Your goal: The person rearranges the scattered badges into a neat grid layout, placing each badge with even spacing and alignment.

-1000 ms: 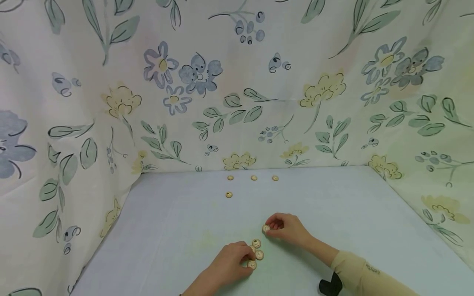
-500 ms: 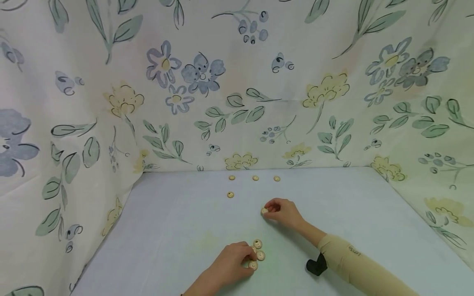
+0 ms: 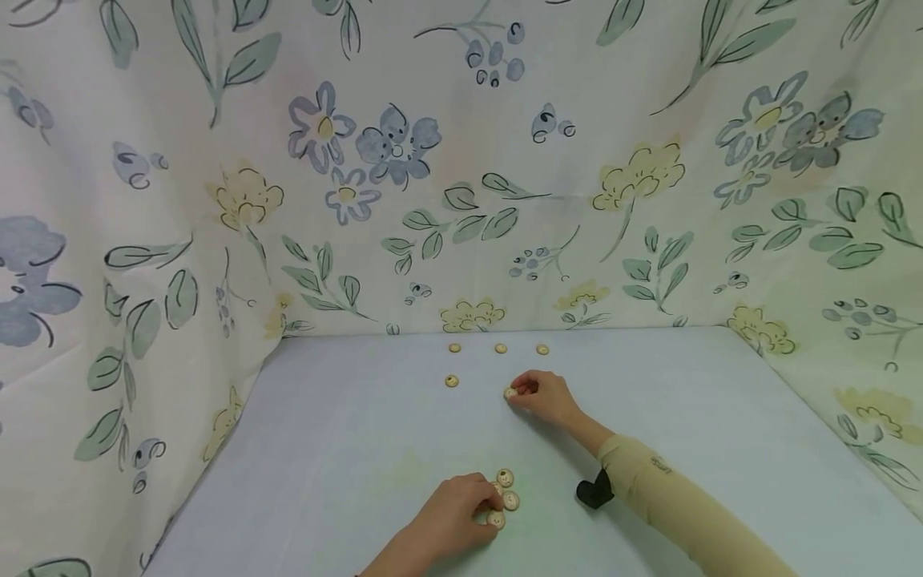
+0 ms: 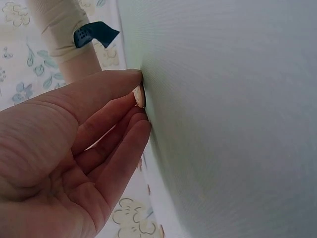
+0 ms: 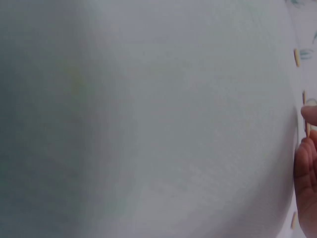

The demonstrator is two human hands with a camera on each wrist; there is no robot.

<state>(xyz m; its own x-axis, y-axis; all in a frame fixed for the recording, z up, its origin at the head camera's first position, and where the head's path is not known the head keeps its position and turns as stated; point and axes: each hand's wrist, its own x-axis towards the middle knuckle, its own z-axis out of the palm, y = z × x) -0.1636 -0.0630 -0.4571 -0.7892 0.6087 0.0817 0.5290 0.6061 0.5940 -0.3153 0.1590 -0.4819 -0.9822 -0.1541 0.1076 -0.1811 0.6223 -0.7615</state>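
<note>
My left hand (image 3: 456,513) rests at the front of the table, its thumb and fingers pinching a small round wooden disc (image 3: 495,520). The same disc (image 4: 140,95) stands edge-on between the fingertips in the left wrist view, close to the tabletop. Just beyond those fingers lie more discs (image 3: 511,501) with dark markings, one partly hidden by the fingers. Farther back, my right hand (image 3: 551,399) pinches another wooden disc (image 3: 510,393) at or just above the table surface. In the right wrist view only part of this hand (image 5: 307,183) shows, at the right edge.
Three discs form a row near the back edge, among them a middle disc (image 3: 501,349). A single disc (image 3: 452,381) lies in front of the row's left end. A black strap (image 3: 594,490) sticks out from the right sleeve. Flowered cloth (image 3: 461,200) walls the white table (image 3: 339,449).
My right hand has moved away from me, toward the back discs, carrying its disc. The left hand has stayed in place at the front cluster. The head view has shifted slightly.
</note>
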